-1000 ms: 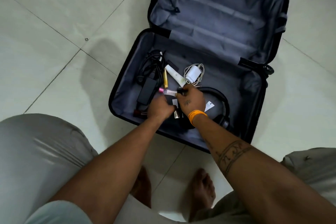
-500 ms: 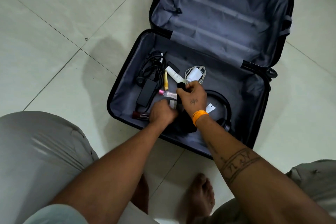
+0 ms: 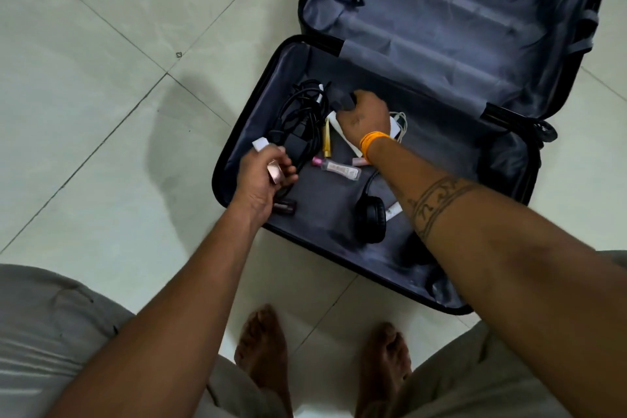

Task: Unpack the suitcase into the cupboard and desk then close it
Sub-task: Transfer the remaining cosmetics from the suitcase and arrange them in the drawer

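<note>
A black suitcase (image 3: 451, 159) lies open on the floor, its lid half holding nothing. My left hand (image 3: 266, 178) grips a small rose-gold item (image 3: 274, 172) and a white piece near the case's left wall. My right hand (image 3: 366, 117), with an orange wristband, pinches a small black object (image 3: 343, 100) farther in. A black cable and adapter (image 3: 302, 120), a yellow tube (image 3: 327, 142), a clear bottle with a pink cap (image 3: 336, 168), a dark red item (image 3: 285, 206) and black headphones (image 3: 371, 218) lie in the case. A white charger (image 3: 399, 123) is partly hidden behind my right wrist.
The suitcase sits on pale floor tiles (image 3: 101, 85) that stretch to the left. My bare feet (image 3: 264, 353) stand just in front of the case's near edge. My knees in grey shorts (image 3: 44, 326) fill the lower corners.
My left hand moved left, holding the small rose-gold and white items. My right hand left the headphones and reached farther into the case onto a small black object.
</note>
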The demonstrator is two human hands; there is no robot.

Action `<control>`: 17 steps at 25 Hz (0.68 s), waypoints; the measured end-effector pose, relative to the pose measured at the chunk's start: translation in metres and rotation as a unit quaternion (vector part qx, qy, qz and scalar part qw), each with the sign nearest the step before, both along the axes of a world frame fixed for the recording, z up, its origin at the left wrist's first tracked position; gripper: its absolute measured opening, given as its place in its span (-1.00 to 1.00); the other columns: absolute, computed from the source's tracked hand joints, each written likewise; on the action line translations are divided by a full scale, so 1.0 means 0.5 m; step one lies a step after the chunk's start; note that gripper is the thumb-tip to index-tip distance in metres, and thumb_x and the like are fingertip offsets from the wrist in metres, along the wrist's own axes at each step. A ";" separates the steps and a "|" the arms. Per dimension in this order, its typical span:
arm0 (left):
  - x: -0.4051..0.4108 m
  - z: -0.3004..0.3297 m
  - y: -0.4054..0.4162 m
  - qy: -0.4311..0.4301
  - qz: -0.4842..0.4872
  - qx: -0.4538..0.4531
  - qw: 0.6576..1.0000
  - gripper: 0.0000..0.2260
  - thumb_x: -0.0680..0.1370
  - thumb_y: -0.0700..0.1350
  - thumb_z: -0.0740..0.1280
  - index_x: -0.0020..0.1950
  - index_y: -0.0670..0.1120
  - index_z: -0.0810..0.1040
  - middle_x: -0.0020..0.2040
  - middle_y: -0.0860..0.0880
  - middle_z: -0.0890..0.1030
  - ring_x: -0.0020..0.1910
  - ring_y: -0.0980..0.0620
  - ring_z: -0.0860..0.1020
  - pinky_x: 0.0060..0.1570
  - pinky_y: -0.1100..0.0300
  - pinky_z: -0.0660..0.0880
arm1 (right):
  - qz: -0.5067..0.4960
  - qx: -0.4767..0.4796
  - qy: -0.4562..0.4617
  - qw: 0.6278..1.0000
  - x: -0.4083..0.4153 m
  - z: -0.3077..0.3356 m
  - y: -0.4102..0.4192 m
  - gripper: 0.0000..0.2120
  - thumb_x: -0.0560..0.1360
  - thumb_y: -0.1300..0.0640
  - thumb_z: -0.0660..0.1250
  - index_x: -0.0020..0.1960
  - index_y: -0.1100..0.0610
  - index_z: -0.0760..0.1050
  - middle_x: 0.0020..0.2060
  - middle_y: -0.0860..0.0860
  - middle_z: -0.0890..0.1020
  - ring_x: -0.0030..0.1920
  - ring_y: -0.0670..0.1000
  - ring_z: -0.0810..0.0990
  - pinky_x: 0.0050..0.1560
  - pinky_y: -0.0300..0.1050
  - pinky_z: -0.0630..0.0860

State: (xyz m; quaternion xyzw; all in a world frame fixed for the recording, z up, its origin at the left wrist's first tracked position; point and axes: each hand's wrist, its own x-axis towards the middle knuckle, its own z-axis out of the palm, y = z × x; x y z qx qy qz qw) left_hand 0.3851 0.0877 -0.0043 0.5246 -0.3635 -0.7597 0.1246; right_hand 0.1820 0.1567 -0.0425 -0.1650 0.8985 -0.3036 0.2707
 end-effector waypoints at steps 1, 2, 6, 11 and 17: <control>0.007 0.001 -0.013 -0.024 0.015 -0.027 0.999 -0.89 0.51 -0.12 0.41 -0.20 -0.06 0.54 -0.35 -0.04 0.56 -0.38 0.01 0.55 -0.31 0.11 0.57 | 0.043 0.040 0.033 0.998 -0.005 -0.007 0.000 -0.74 0.45 0.03 0.41 -0.02 0.23 0.60 -0.03 0.21 0.69 0.01 0.27 0.64 -0.14 -0.05 0.48; 0.015 -0.004 -0.026 -0.046 0.026 -0.052 0.997 -0.83 0.55 -0.12 0.42 -0.23 -0.05 0.54 -0.37 -0.05 0.55 -0.41 0.01 0.53 -0.32 0.11 0.55 | 0.067 0.071 0.060 0.993 -0.008 -0.012 -0.002 -0.72 0.50 0.03 0.41 0.04 0.25 0.60 0.02 0.23 0.68 0.06 0.30 0.62 -0.12 -0.03 0.45; 0.042 -0.021 -0.038 -0.187 -0.081 -0.197 0.959 -0.90 0.48 -0.12 0.39 -0.23 -0.07 0.61 -0.37 0.00 0.64 -0.43 0.02 0.54 -0.23 0.05 0.56 | 0.098 0.123 0.110 0.981 -0.010 -0.019 -0.018 -0.67 0.57 -0.03 0.38 0.15 0.23 0.62 0.14 0.26 0.65 0.16 0.33 0.62 0.03 0.04 0.55; 0.057 -0.024 -0.011 -0.362 -0.420 -0.375 0.743 -0.79 0.51 -0.19 0.37 0.13 -0.07 0.63 0.01 -0.10 0.68 0.05 -0.16 0.63 -0.02 0.11 0.51 | 0.108 0.148 0.094 0.979 -0.023 -0.010 -0.007 -0.76 0.54 0.13 0.38 0.13 0.26 0.61 0.12 0.26 0.67 0.13 0.32 0.64 0.02 0.01 0.55; 0.060 -0.044 0.035 -0.371 -0.564 -0.453 0.582 -0.72 0.55 -0.11 0.41 0.26 -0.08 0.57 0.21 -0.16 0.59 0.13 -0.24 0.63 -0.01 -0.05 0.57 | 0.139 0.128 0.133 0.973 0.004 -0.016 0.018 -0.74 0.52 0.12 0.41 0.14 0.24 0.62 0.10 0.27 0.67 0.12 0.33 0.64 0.05 0.07 0.58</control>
